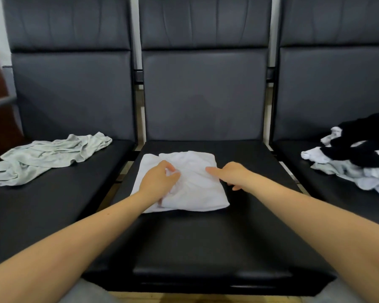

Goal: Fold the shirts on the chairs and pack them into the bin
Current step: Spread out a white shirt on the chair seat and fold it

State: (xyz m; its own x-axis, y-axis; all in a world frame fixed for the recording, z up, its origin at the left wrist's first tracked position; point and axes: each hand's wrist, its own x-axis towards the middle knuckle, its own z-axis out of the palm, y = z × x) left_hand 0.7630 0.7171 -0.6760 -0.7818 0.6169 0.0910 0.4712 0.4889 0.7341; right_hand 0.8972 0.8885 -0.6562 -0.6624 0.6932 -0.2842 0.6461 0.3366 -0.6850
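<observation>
Head view: white shirt is lying folded on middle chair
Left hand: is pinching shirt fabric
Right hand: is resting relaxed on shirt

Head view, forward-down, close over middle chair

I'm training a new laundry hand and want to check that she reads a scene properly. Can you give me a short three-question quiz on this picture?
1. True or false: the white shirt under both hands lies on the middle chair.
2. Which hand bunches the white cloth in curled fingers? A) left hand B) right hand
3. Fill in: the crumpled grey shirt lies on the ____ chair, while the pile of black and white clothes lies on the right one.

Key: 1 true; 2 A; 3 left.
</observation>
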